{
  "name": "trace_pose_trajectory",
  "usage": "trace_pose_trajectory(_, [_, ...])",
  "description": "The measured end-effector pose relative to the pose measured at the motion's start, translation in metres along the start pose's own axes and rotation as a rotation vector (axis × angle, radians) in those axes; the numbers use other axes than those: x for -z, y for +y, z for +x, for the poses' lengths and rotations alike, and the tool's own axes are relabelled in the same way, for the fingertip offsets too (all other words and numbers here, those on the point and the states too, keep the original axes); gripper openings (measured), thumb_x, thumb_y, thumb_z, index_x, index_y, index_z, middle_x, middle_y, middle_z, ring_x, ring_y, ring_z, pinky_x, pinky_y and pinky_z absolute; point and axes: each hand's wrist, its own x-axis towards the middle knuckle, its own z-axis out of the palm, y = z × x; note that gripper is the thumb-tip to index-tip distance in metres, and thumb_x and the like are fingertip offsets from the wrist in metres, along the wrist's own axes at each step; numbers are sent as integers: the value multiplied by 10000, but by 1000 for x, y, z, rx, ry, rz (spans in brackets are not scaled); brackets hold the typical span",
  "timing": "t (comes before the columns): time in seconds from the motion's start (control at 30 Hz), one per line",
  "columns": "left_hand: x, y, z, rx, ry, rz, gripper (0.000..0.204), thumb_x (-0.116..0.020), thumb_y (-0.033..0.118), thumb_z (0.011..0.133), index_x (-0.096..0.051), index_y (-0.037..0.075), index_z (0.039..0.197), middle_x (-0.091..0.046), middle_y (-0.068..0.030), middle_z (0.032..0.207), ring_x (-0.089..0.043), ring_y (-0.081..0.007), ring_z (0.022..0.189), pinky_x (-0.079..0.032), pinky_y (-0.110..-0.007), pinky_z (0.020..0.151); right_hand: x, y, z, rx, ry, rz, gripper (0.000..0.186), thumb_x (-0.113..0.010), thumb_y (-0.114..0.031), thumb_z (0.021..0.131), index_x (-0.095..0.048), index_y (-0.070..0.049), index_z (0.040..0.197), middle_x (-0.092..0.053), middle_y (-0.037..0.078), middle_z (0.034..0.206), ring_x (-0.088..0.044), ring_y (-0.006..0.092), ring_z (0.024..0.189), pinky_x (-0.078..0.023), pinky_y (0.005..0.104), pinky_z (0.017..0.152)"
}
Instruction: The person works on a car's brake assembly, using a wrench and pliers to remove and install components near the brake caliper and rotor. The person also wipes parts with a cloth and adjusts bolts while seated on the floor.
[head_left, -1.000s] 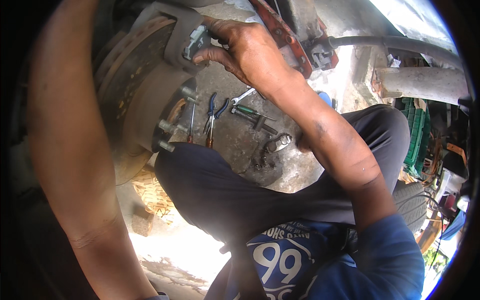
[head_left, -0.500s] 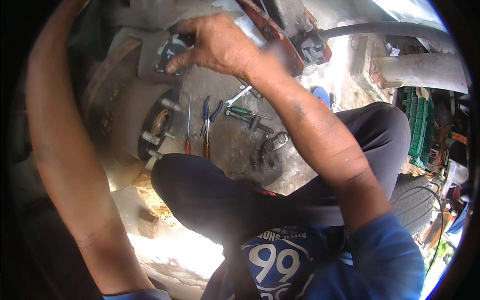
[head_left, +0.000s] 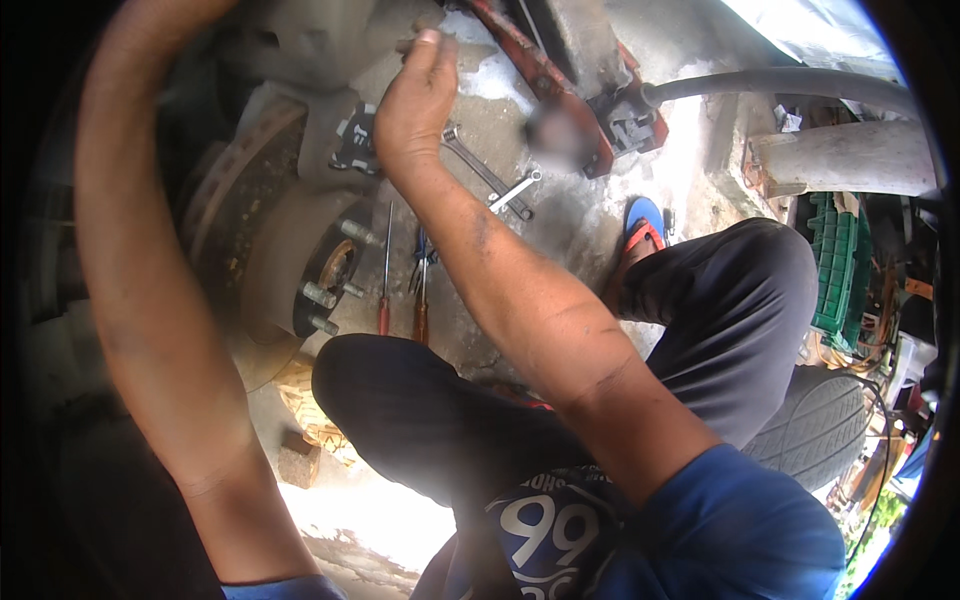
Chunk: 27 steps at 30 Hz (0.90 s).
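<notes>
Brake pad (head_left: 355, 138), dark with pale metal clips, sits in the bracket at the upper edge of a rusted brake disc (head_left: 235, 215), whose hub (head_left: 335, 262) carries several protruding studs. The right hand (head_left: 417, 108) is just beside the pad, its back toward the camera and its fingers pointing up and away; whether they grip anything, or touch the pad, I cannot tell. The left forearm (head_left: 160, 280) rises along the left side and runs out at the top, so the left hand is out of view and its state cannot be told. On the concrete floor beneath the right forearm (head_left: 540, 300), a silver wrench (head_left: 515, 190) crosses a longer, darker wrench (head_left: 483, 168). Left of that forearm lie a red-handled screwdriver (head_left: 384, 312), another with an orange-brown handle (head_left: 421, 322), and blue-handled pliers (head_left: 421, 245), partly hidden.
</notes>
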Motion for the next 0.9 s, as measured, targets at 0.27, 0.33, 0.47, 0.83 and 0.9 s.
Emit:
trace_pose_trajectory(0.27, [-1, -12, -2, -92, 34, 249, 467, -678, 464, 964, -681, 6, 1059, -660, -193, 1063, -619, -312, 1040, -497, -425, 914, 28, -106, 83, -259, -457, 527, 707, -462, -543, 1060, -499, 72, 1405, -671, 286, 1171, -640, 348, 1141, -502, 402, 991])
trace_pose_trajectory(0.33, [-4, -44, 28, -69, -150, 327, 455, -602, 425, 1014, -680, -7, 1134, -668, -207, 1134, -589, -359, 1132, -470, -444, 997, 33, -120, 95, -124, -514, 265, 751, -371, -572, 1087, -557, 105, 1353, -655, 287, 1238, -614, 352, 1177, -472, 404, 1023])
trace_pose_trajectory(0.47, [-33, -59, 36, -123, -400, 338, 444, -470, 341, 1069, -663, -21, 1239, -667, -220, 1264, -565, -389, 1195, -435, -461, 1065, 21, -88, 101, -195, -375, 76, 789, -314, -574, 1096, -586, 123, 1345, -612, 320, 1358, -573, 396, 1291, -417, 424, 1093])
trace_pose_trajectory(0.83, [-61, -103, 38, 46, -759, 148, 489, -469, 390, 1065, -642, 3, 1310, -663, -230, 1330, -602, -387, 1257, -444, -428, 1089, 49, -68, 75, -182, -455, -119, 550, -394, -380, 1019, -599, 47, 1299, -665, 248, 1203, -625, 354, 1107, -476, 449, 995])
trace_pose_trajectory(0.9, [-63, -118, 32, -51, -678, 178, 477, -485, 399, 1066, -658, 25, 1307, -686, -220, 1294, -633, -394, 1214, -473, -424, 1050, 52, -73, 70, -204, -494, -92, 737, -307, -557, 1093, -568, 76, 1366, -671, 255, 1224, -632, 320, 1095, -468, 451, 1003])
